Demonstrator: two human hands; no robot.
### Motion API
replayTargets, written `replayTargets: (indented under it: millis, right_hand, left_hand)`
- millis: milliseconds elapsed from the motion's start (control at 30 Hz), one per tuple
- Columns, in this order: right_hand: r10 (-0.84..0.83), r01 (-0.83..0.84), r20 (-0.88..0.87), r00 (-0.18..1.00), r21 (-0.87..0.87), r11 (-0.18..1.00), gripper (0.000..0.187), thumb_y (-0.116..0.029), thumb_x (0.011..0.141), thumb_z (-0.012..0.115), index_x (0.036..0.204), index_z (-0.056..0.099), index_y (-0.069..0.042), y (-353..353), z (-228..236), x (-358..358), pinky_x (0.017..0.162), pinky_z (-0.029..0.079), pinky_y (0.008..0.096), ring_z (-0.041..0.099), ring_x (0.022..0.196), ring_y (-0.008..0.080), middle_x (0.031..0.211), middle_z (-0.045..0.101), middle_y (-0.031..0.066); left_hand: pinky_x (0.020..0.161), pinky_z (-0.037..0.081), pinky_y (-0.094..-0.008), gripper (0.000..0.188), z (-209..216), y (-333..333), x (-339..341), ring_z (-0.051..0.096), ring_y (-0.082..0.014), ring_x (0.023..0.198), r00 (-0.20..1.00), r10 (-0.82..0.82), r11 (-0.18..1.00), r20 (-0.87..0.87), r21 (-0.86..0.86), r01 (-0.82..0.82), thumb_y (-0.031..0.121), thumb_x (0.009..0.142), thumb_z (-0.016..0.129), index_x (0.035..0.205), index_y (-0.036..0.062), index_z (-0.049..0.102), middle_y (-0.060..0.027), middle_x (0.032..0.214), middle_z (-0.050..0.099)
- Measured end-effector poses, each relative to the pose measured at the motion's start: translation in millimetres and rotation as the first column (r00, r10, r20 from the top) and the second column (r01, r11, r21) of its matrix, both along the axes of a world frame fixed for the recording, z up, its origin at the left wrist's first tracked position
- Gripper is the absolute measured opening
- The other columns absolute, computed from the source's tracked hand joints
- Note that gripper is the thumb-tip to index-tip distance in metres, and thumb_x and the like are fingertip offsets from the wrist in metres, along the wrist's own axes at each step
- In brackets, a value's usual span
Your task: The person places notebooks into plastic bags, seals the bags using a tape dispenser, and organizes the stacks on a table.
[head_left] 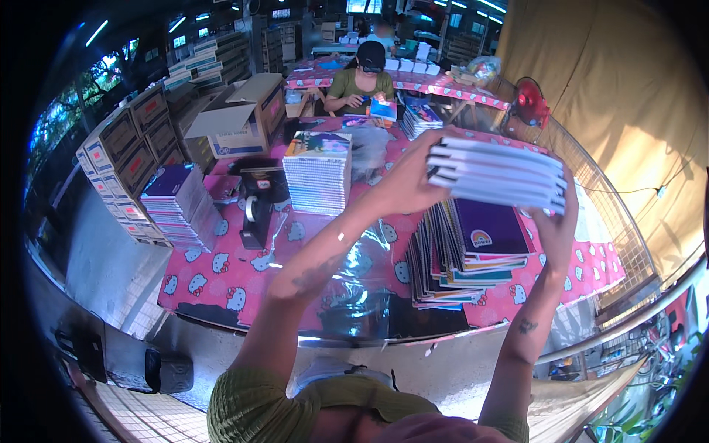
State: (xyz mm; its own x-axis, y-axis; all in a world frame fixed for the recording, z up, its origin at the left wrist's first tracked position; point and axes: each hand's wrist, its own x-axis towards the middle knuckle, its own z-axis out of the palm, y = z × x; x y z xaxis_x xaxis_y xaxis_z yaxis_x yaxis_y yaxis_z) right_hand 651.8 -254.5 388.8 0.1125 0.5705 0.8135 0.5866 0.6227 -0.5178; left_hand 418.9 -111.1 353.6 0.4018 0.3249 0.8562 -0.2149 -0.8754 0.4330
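From my head, near, above and behind my fingers (pixel 569 195), one wide fisheye camera faces down and forward.

Dim hall, ceiling tubes (pixel 97 32) at 10–11 and 1 o'clock, daylight at 10. Tan curtain (pixel 613 66) at 2–3 is sunlit, warm, shadow-streaked. Hard glare on clear plastic (pixel 358 292) at 6. Held notebooks (pixel 498 173) at 2 motion-blurred; table (pixel 177 284) print sharper. Fisheye bends edges, rim black.
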Motion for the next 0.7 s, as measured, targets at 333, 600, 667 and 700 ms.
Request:
replayTargets:
  millis: [333, 600, 667, 700]
  right_hand:
    - [0.413, -0.507, -0.377, 0.829, -0.197, 0.839, 0.111, -0.023, 0.056, 0.097, 0.145, 0.034, -0.001, 43.4, -135.0, -222.0, 0.099, 0.046, 0.0392, 0.055, 0.118, 0.0233, 0.128, 0.053, 0.0136]
    - [0.616, -0.827, -0.572, 0.542, -0.23, 0.514, 0.102, -0.016, 0.065, 0.092, 0.147, 0.033, -0.005, 112.3, -262.0, -445.6, 0.104, 0.042, 0.0379, 0.053, 0.123, 0.0237, 0.132, 0.053, 0.0139]
    - [0.641, -0.846, -0.557, 0.528, -0.278, 0.455, 0.105, -0.018, 0.066, 0.092, 0.149, 0.029, -0.007, 122.3, -292.9, -482.2, 0.106, 0.041, 0.0375, 0.05, 0.126, 0.0235, 0.135, 0.051, 0.014]
    - [0.635, -0.86, -0.584, 0.506, -0.277, 0.429, 0.106, -0.019, 0.066, 0.092, 0.149, 0.029, -0.007, 121.9, -308.6, -502.3, 0.106, 0.04, 0.0375, 0.05, 0.126, 0.0236, 0.135, 0.051, 0.0139]
  left_hand:
    - [0.068, 0.053, -0.0261, 0.082, -128.4, -85.0, -237.4, 0.062, -0.0158, 0.083, 0.969, 0.167, 0.544, 0.183, -0.836, 0.064, -0.011, 0.067, 0.061, 0.142, 0.0011, 0.032, -0.0099, 0.107, 0.06]
    - [0.068, 0.057, -0.0321, 0.082, -220.2, -91.4, -457.4, 0.065, -0.019, 0.089, 0.895, 0.444, 0.398, -0.051, -0.883, -0.248, -0.014, 0.072, 0.063, 0.146, 0.0042, 0.032, -0.0135, 0.113, 0.062]
    - [0.072, 0.056, -0.0321, 0.079, -253.1, -95.2, -489.6, 0.064, -0.0188, 0.093, 0.872, 0.489, 0.398, -0.008, -0.888, -0.231, -0.013, 0.073, 0.063, 0.144, 0.0041, 0.033, -0.012, 0.115, 0.061]
    - [0.073, 0.056, -0.032, 0.078, -278.8, -99.4, -508.4, 0.063, -0.0187, 0.095, 0.856, 0.518, 0.39, 0.012, -0.894, -0.223, -0.012, 0.074, 0.064, 0.144, 0.0041, 0.033, -0.0113, 0.116, 0.061]
